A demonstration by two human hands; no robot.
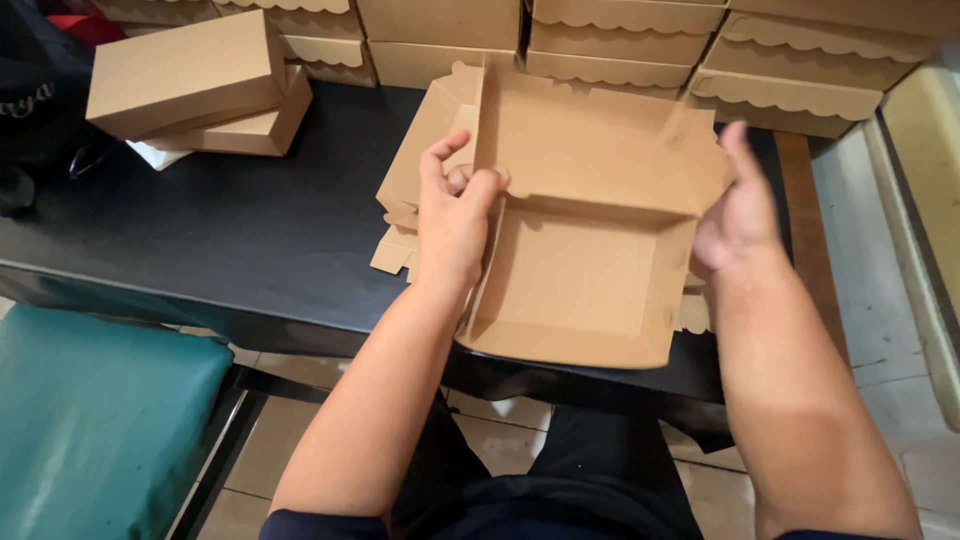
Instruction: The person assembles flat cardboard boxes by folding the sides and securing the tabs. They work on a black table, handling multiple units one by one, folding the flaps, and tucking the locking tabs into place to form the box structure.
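Holding: a brown cardboard box (585,270), open, lid flap raised, sits between both hands at the centre of the frame, over the near edge of the black table (230,220).
Left hand (455,215): at the left wall of the box, centre-left of the frame; fingers curled narrow around the top edge of that wall, thumb up on the outer side, pinching the card.
Right hand (735,215): at the right side of the box, centre-right of the frame; palm pressed against the side wall, fingers stretched upward along the lid flap's corner; slightly blurred, so how firmly it grips I cannot tell.
Box tray: shallow, rectangular, its bare floor visible; its front edge overhangs the table toward the person's lap.
Lid flap: stands up and leans away at the back, reaching toward the upper centre of the frame.
Flat blanks (420,150): a pile of unfolded brown cardboard pieces lies on the table just behind and left of the held box, partly hidden by the left hand.
Folded boxes, upper left (195,80): two closed brown boxes stacked on the table, the upper one skewed.
Stacked boxes, top edge (700,50): rows of closed brown boxes with scalloped lid edges along the back, from upper centre to upper right.
Teal cushion (100,430): lower left of the frame, below the table.
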